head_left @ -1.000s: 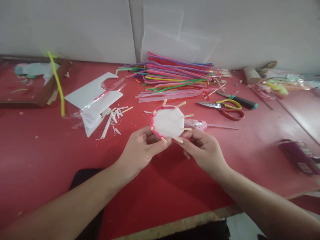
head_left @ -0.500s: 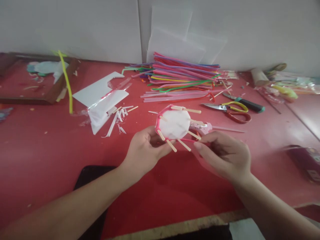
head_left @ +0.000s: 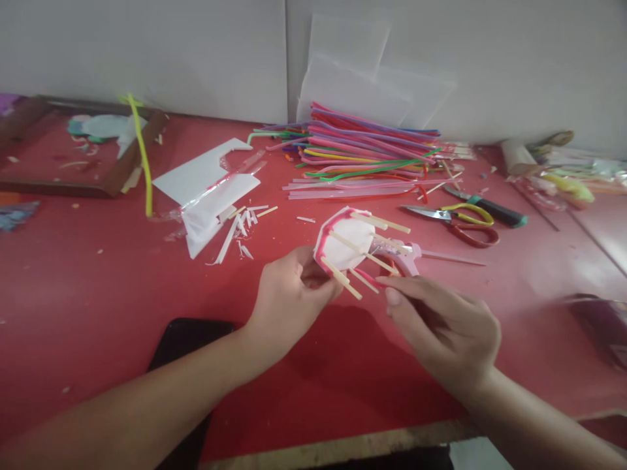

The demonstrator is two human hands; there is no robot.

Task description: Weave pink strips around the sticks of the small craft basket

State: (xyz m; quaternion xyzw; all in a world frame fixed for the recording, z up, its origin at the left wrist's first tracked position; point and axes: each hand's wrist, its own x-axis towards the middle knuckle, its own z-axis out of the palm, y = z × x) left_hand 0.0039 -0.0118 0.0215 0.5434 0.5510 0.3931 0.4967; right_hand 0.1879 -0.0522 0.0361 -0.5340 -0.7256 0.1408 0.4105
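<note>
The right hand (head_left: 448, 320) has drawn away from the disc (head_left: 356, 230), now tilted and pinched beside it in the left hand (head_left: 289, 300), and grips the pink strip (head_left: 368, 277), whose wrapping appears incomplete.

Our left hand (head_left: 289, 310) and right hand (head_left: 450, 326) are bare, as are our forearms (head_left: 147, 405), out to the edges of view. The forearms are slender and smooth in outline, narrowing toward the wrists (head_left: 482, 385). Whether the dark patch (head_left: 416, 457) at the bottom edge is our clothing, we cannot tell.
</note>
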